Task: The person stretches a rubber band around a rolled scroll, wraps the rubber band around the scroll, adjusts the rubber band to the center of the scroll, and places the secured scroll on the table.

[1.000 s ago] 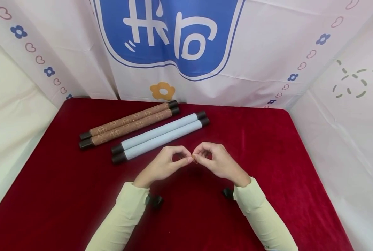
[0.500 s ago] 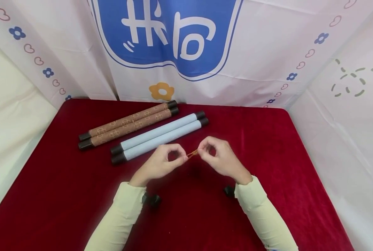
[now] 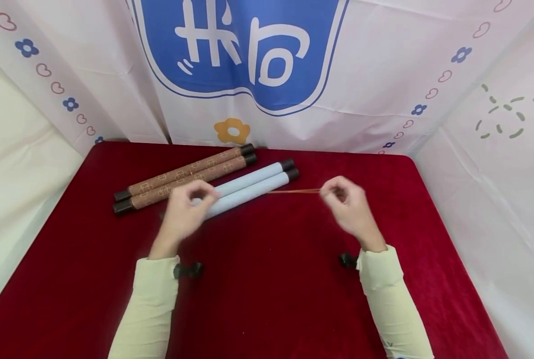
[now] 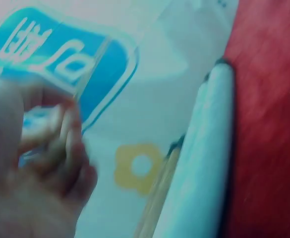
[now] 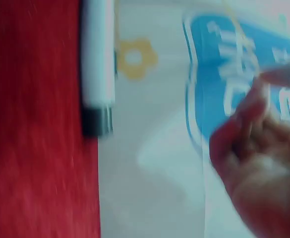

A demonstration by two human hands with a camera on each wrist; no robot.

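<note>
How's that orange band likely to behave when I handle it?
The orange band is probably very light, being so thin. It likely goes floppy when slack, as the left hand and right hand seem to hold it straight. Drawn taut, it may spring back if either lets go.

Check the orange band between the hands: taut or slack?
Taut: the orange band runs thin and straight from the right hand toward the left hand, fainter over the pale-blue tubes.

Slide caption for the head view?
Left hand and right hand hold an orange band taut above a red table with four tubes.
</note>
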